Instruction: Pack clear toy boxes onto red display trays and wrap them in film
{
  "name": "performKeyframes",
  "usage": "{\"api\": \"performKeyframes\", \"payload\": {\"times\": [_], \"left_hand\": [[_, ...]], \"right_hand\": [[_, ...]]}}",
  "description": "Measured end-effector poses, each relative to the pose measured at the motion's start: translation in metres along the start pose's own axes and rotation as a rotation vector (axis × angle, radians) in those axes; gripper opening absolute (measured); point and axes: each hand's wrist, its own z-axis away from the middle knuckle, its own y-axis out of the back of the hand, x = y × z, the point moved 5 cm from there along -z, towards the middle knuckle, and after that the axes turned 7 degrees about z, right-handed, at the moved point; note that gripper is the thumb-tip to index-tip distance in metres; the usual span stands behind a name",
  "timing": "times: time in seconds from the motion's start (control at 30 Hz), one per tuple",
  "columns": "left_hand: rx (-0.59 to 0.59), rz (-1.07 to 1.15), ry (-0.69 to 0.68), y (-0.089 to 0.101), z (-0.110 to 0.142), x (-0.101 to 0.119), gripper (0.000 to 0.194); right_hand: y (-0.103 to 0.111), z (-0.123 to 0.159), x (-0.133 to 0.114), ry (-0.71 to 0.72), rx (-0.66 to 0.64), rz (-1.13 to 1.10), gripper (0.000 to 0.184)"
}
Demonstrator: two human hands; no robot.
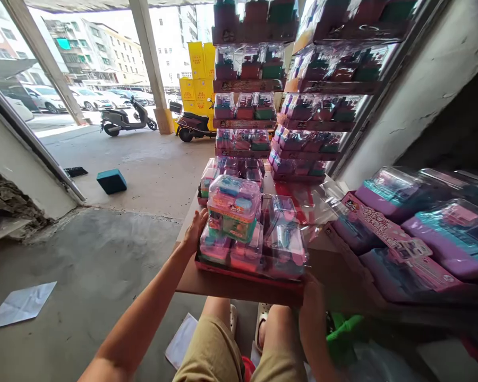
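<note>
Fingers flank a shallow tray of glossy, clear-lidded plastic boxes.

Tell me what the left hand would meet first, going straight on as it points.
Likely the clear-lidded case atop the front tray; depth is unclear, so the left hand could slip past it.

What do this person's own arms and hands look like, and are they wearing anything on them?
The left hand is ungloved, and no sleeve shows along its forearm. The right hand looks ungloved too, though blurred.
</note>
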Motion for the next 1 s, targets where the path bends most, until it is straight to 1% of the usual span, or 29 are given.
{"api": "performKeyframes", "payload": {"times": [0.07,0.13,0.2,0.27,0.33,0.4,0.5,0.6,0.77,1.0], "left_hand": [[0.034,-0.041,-0.059,0.011,0.026,0.004,0.054],[0.078,-0.188,-0.152,0.021,0.057,0.009,0.05],[0.109,-0.395,-0.21,0.024,0.084,0.014,0.045],[0.108,-0.563,-0.221,0.021,0.099,0.017,0.044],[0.062,-0.668,-0.225,0.014,0.103,0.019,0.045],[0.012,-0.709,-0.238,0.008,0.1,0.021,0.048],[-0.045,-0.649,-0.238,0.004,0.096,0.022,0.05],[-0.091,-0.572,-0.228,0.003,0.096,0.02,0.05],[-0.086,-0.586,-0.257,0.007,0.096,0.017,0.049],[-0.112,-0.634,-0.296,0.01,0.092,0.013,0.047]], "right_hand": [[0.006,-0.005,0.003,-0.023,-0.036,-0.053,0.052],[0.012,-0.01,-0.001,-0.017,-0.051,-0.038,0.051],[0.014,-0.013,-0.006,-0.046,-0.043,-0.001,0.052],[0.013,-0.016,-0.011,-0.076,-0.028,0.026,0.054],[0.012,-0.016,-0.017,-0.045,-0.018,0.053,0.053],[0.012,-0.015,-0.02,-0.002,-0.01,0.075,0.05],[0.012,-0.012,-0.018,0.001,-0.025,0.079,0.045],[0.012,-0.011,-0.017,0.022,-0.049,0.074,0.042],[0.01,-0.012,-0.018,0.06,-0.048,0.081,0.04],[0.009,-0.012,-0.023,0.122,-0.039,0.118,0.039]]}}
